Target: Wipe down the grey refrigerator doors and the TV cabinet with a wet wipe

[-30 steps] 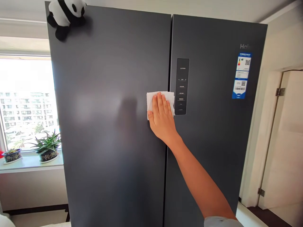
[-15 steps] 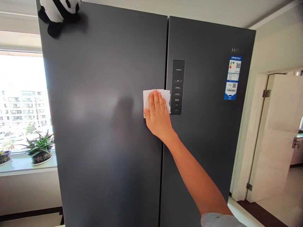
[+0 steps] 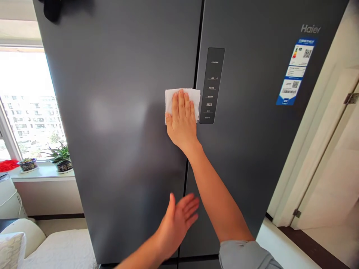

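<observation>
My right hand point(image 3: 182, 125) lies over a folded white paper towel point(image 3: 169, 99), holding it against the dark grey fridge point(image 3: 117, 123). Its fingers point upward, with the thumb at the towel's left edge. The towel sits on the left door beside the gap between the doors, just left of the black control panel point(image 3: 212, 86). Lower down, my left hand point(image 3: 178, 222) is raised in front of the fridge, thumb up and fingers spread, slightly blurred. Nothing is in it, and I cannot tell whether it touches the door.
A blue and white energy label point(image 3: 296, 71) is on the right door. Potted plants point(image 3: 62, 158) stand on the windowsill point(image 3: 45, 173) at left. Below is a pale sofa point(image 3: 61, 248) with a cushion point(image 3: 11, 248). At right is a white door point(image 3: 331, 179).
My left hand has come into view from below. The view has tilted downward and nearer, while my right hand stays on the towel at nearly the same place on the door.
</observation>
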Tool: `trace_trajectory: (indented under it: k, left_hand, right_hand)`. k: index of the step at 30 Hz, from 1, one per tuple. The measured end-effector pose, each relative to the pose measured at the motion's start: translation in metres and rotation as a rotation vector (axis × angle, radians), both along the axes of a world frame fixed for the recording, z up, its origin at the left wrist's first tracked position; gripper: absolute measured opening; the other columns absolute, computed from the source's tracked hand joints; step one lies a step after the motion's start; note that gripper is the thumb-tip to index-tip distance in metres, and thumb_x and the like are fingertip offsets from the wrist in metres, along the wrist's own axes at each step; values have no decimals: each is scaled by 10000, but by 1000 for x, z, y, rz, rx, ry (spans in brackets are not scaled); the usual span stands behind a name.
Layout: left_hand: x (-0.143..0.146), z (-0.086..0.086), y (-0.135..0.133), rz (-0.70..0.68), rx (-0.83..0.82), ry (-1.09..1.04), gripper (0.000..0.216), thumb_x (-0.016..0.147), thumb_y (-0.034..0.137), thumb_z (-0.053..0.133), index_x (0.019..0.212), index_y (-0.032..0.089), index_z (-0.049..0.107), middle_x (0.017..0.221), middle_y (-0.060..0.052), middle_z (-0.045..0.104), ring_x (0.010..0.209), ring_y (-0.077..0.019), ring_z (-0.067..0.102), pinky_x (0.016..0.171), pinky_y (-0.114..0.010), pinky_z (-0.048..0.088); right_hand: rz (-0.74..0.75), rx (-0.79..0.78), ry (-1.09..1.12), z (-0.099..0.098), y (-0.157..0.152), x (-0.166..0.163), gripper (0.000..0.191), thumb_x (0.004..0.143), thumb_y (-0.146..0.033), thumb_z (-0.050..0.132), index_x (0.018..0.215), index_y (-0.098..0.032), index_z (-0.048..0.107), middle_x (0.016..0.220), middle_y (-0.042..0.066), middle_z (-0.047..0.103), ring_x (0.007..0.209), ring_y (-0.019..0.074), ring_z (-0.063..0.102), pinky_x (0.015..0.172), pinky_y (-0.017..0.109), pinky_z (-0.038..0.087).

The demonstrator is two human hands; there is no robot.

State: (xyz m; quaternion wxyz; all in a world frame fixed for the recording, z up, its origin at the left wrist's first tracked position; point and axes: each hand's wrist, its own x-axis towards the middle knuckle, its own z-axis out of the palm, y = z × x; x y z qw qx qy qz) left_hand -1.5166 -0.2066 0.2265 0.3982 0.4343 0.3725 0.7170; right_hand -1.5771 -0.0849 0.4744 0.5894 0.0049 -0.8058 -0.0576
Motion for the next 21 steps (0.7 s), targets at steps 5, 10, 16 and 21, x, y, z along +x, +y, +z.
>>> trace_trajectory:
  k: [5,10,16,21]
  left_hand:
    - [3,101,39,-129,127,-239,962,954,853,167,1436,117,556,1532,-190,536,1481,-334,469,1251,-531,374]
    - [1,133,24,11,283,-363,825,1038,724,190,1313,105,661,1473,-188,588,1436,-316,519,1213,-458,418]
    - [1,75,-13,4,354,-346,662,1064,651,284,1456,246,631,1566,-98,530,1484,-250,481,1206,-396,432]
    - [1,4,-49,-137,209,-203,658,1067,618,344,1192,139,777,1252,-143,736,1158,-202,706,1044,-303,518]
  right_hand:
    - [-11,11,-19,2,-2,2,674,1100,-408,153,1703,-110,111,1767,106,97,1655,259,9,1360,550,39]
    - [-34,5,-33,2,-6,5,672,1094,-416,145,1705,-134,148,1767,76,106,1655,249,27,1368,528,54]
    - [-31,13,3,14,-8,3,683,1086,-415,162,1697,-111,181,1763,97,112,1653,263,54,1370,528,67]
    - [-13,25,31,48,-6,-3,685,1076,-379,201,1702,-106,149,1764,104,106,1653,283,47,1364,565,67]
